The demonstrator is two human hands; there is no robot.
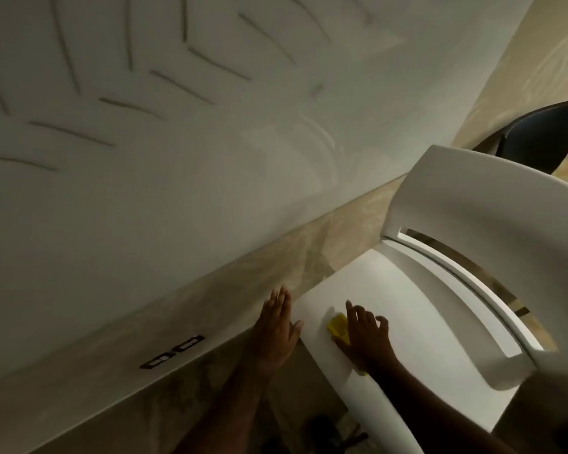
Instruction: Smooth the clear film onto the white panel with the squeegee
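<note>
Pressing squeegee (339,326) under right hand (366,335) | left hand (276,326) flat, open, at panel (417,322) edge

Right hand (366,335): presses yellow squeegee (338,326) flat on white panel (417,322)
Left hand (276,329): flat at panel's left edge

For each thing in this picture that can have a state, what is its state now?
white panel: lying flat, both hands on it.
yellow squeegee: pressed on the panel under the right hand.
right hand: fingers spread, covering the squeegee.
left hand: flat and open at the panel's left edge.
clear film: cannot be made out.
</note>
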